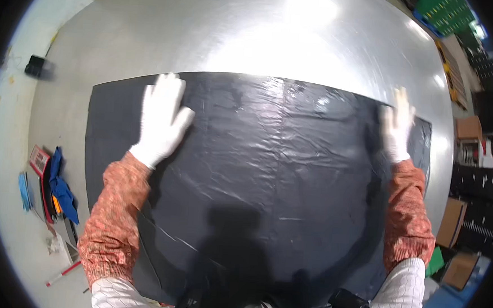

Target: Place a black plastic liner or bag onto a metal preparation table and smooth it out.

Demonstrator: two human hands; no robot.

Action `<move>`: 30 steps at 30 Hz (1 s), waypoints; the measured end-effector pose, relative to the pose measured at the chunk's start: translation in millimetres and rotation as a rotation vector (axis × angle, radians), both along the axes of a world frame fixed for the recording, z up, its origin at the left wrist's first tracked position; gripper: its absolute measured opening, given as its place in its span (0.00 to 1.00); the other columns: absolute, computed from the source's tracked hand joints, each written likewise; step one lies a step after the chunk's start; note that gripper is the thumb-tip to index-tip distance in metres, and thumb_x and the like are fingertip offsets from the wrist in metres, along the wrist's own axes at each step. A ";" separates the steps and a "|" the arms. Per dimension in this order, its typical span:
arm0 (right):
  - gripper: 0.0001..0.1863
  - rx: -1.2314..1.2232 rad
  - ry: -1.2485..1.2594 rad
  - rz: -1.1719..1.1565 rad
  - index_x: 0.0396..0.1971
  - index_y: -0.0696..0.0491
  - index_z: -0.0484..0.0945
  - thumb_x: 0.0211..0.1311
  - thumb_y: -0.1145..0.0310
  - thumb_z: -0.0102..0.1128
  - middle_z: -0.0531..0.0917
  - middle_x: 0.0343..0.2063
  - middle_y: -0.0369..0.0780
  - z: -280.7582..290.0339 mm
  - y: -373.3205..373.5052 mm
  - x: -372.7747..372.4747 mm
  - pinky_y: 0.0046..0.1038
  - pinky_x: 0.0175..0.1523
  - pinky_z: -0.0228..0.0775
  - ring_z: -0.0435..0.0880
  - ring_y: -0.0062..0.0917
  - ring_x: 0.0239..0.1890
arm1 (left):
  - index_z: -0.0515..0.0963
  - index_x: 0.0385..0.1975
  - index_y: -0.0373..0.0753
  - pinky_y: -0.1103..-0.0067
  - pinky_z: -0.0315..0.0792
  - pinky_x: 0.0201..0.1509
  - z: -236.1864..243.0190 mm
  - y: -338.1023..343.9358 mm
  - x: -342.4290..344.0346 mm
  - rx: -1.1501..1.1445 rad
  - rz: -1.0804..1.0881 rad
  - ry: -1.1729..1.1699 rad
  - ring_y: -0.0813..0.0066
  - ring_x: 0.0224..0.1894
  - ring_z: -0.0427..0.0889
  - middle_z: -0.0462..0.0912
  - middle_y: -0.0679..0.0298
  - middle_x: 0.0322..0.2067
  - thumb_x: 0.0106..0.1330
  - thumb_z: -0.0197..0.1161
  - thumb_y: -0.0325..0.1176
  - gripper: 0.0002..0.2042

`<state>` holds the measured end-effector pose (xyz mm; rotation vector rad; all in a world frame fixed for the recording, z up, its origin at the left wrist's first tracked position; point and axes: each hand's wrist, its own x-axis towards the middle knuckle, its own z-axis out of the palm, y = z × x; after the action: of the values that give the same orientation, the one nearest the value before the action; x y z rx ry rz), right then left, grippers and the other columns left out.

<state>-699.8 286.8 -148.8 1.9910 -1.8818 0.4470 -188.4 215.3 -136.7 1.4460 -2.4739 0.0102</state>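
Head cam view, so going big to small: you've got a shiny metal tabletop [152,41] with bright light glaring off its far side. Lying on it, across the middle and running to the near side, is a big black sheet [240,170], kinda glossy and wrinkled, with a crease running near to far just right of centre. Person's wearing reddish-orange sleeve covers [116,214] over a white knit top, plus white gloves. Left hand [165,118] is released, fingers stretched out, over the sheet's far left part with the fingertips about at its far edge. Right hand [397,129] is released too, a bit blurry, at the far right part, fingertips reaching past the edge. Can't tell if either one's actually pressing down. Far right there's a green crate [444,13], off to the left some blue cloth [61,185], and farther up that side a little black box [35,66].
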 end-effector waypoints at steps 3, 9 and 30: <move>0.27 0.439 -0.176 0.640 0.58 0.52 0.70 0.60 0.56 0.53 0.67 0.62 0.47 25.0 7.9 131.6 0.46 0.70 0.46 0.62 0.37 0.66 | 0.64 0.62 0.37 0.55 0.43 0.72 7.1 47.7 -73.4 0.243 -0.443 0.000 0.53 0.70 0.55 0.61 0.51 0.65 0.57 0.62 0.44 0.33; 0.30 0.299 0.051 0.385 0.65 0.43 0.62 0.66 0.47 0.42 0.62 0.67 0.40 -37.1 -52.3 101.7 0.49 0.72 0.40 0.56 0.33 0.70 | 0.62 0.66 0.46 0.55 0.39 0.73 -23.1 36.2 -111.0 0.217 -0.509 -0.094 0.58 0.72 0.51 0.56 0.56 0.69 0.62 0.57 0.50 0.32; 0.29 0.484 0.177 -0.952 0.67 0.39 0.59 0.69 0.45 0.38 0.63 0.66 0.40 -28.2 423.1 -140.1 0.54 0.68 0.43 0.59 0.33 0.67 | 0.64 0.64 0.45 0.64 0.62 0.64 -36.6 142.8 78.0 -0.036 0.180 -0.256 0.60 0.64 0.65 0.66 0.55 0.63 0.71 0.47 0.47 0.24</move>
<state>-840.0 709.9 -177.1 1.0440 -2.6630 -0.4668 -110.4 358.1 -173.3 1.7430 -2.5107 0.2908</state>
